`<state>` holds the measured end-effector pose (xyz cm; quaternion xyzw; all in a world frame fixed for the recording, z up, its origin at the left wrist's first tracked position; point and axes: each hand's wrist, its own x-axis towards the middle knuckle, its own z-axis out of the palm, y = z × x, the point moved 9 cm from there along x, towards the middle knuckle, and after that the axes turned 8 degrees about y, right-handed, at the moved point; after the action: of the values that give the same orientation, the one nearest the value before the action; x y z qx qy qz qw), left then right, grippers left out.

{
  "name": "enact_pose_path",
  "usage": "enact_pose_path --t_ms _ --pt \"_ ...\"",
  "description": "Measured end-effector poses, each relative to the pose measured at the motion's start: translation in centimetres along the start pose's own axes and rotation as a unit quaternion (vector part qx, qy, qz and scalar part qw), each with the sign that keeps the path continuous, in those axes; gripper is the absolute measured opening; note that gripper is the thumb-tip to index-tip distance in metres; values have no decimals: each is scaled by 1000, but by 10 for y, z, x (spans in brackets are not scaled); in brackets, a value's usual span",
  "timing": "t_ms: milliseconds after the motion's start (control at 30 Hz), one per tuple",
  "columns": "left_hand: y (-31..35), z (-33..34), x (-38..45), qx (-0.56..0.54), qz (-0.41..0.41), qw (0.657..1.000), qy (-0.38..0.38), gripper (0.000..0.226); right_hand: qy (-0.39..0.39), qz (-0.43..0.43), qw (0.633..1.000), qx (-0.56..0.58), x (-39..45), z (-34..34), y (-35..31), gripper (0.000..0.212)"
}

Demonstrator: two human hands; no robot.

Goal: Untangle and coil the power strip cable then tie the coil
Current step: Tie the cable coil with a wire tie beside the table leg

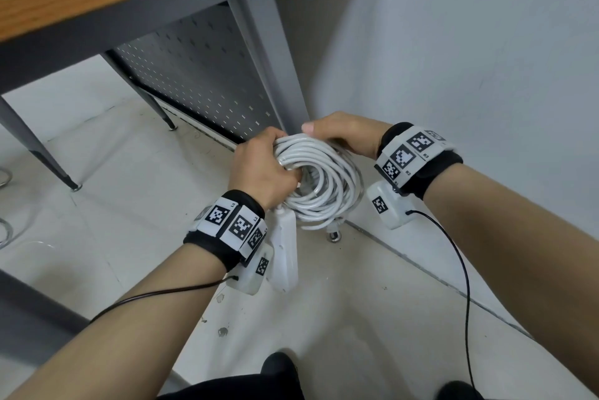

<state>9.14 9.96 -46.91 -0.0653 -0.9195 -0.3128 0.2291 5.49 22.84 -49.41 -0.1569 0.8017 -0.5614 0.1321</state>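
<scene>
Down by the desk leg, both hands' fingers are gripping the finished cable coil (319, 179), left hand (262, 169) and right hand (343, 135), so tying likely comes next, needing one hand freed.

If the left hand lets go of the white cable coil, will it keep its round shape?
Probably not. The cable coil has many loose untied loops, so they would likely spring apart. The power strip hanging below the left hand would probably pull them down.

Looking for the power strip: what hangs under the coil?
The white power strip hangs below the coil, beside the left hand. Its upper end is covered by coil and wrist.
</scene>
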Motion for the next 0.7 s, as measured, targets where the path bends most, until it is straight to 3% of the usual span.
enact_pose_path --t_ms 33,133,233,400,500,700 --pt "2 -1 0 0 7 1000 -1 33 3 6 1000 25 2 -3 4 53" --pt "7 -4 -1 3 22 1000 -1 33 18 2 1000 24 8 -12 12 29" --pt "11 -4 -2 9 37 999 -7 33 -14 10 999 34 9 -11 17 19" --pt "16 -6 -2 31 70 997 -6 30 -86 46 993 67 16 1 29 18" --pt "16 -3 -2 36 83 996 -10 29 -114 53 992 30 22 11 34 21" --pt "18 -1 0 17 95 995 -4 31 -118 71 991 -6 29 9 38 25"
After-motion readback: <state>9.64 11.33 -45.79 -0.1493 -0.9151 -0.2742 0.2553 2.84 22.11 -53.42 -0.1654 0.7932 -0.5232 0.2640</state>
